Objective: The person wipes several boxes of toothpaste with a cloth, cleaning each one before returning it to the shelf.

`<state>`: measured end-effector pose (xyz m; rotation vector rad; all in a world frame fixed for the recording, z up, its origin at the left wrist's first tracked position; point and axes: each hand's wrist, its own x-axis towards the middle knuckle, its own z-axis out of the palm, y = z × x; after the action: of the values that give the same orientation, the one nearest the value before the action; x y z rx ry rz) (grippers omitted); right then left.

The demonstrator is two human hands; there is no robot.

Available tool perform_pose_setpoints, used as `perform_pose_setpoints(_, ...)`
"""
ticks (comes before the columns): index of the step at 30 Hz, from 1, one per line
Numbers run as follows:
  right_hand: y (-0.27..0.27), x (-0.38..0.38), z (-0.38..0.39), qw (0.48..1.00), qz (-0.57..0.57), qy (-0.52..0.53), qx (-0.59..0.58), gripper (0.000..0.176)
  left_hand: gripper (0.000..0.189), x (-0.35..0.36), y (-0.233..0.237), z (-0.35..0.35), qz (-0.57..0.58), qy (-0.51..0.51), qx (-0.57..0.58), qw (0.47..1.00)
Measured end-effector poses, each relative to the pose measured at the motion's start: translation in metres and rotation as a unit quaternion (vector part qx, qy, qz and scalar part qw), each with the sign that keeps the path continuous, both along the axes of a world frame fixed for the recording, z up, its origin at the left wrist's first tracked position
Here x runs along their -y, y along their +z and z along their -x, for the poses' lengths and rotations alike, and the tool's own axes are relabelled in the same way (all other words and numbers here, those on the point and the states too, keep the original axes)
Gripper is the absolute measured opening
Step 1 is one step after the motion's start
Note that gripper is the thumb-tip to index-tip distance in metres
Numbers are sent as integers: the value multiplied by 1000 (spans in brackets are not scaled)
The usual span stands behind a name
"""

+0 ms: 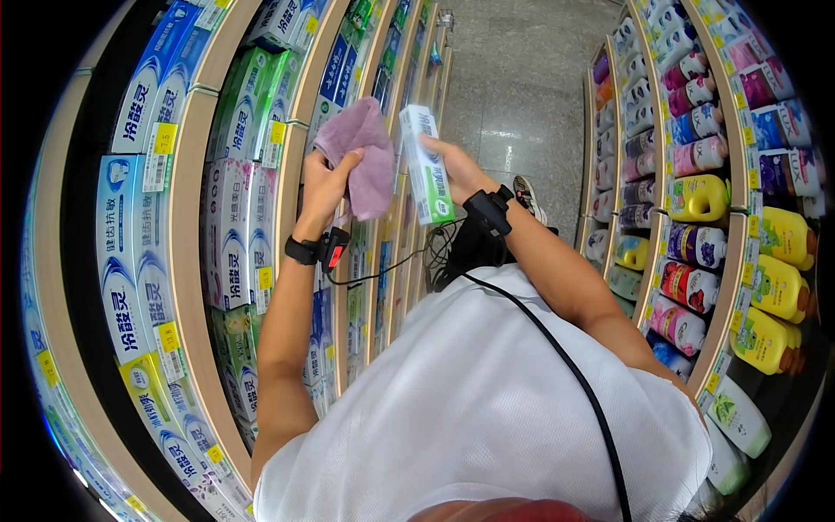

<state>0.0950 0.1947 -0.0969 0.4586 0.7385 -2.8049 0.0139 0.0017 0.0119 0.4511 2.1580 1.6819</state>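
Observation:
My left hand is closed on a folded purple cloth, thumb on top, held in front of the toothpaste shelves. In my right hand is a white and green toothpaste box, tilted nearly upright, its printed face turned up toward me. Cloth and box are close together with a small gap between them. The fingers of my right hand are mostly hidden behind the box. Each wrist wears a black strap with a small device, and a thin black cable runs between them.
Shelves of toothpaste boxes with yellow price tags rise close on my left. Across the aisle, shelves hold body wash bottles, including yellow ones. The grey speckled floor runs between them. A black cable lies over my white shirt.

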Motion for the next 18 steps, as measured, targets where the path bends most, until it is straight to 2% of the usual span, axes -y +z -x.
perform_pose_setpoints(1,-1,-1,-1,998,-48,40,15,43,40,-2,1,-2,25,-10,-53,998)
perform_pose_setpoints(2,-1,-1,-2,998,-48,42,15,43,39,-2,1,-3,50,-20,-105,993)
perform_pose_setpoints(5,-1,0,-6,995,-80,60,-8,39,39,-1,-6,1,100,-72,-104,987)
perform_pose_setpoints(7,-5,0,-6,995,-76,61,-9,39,38,-3,-5,-8,88,-91,-88,988)
perform_pose_setpoints(9,-8,1,-6,995,-72,61,-10,40,38,-3,-9,-14,129,-187,-82,970)
perform_pose_setpoints(11,-13,5,-3,998,-30,-56,17,40,40,-3,-6,-20,131,-222,-85,963)
perform_pose_setpoints(13,-29,-5,1,995,-54,-62,54,41,41,-3,0,-22,150,-324,-58,932)
perform_pose_setpoints(15,-33,-14,1,991,-74,-98,45,41,43,2,1,-18,132,-338,-42,931)
perform_pose_setpoints(18,-18,-14,-4,990,-59,-117,61,46,47,9,6,-9,172,-423,4,890)
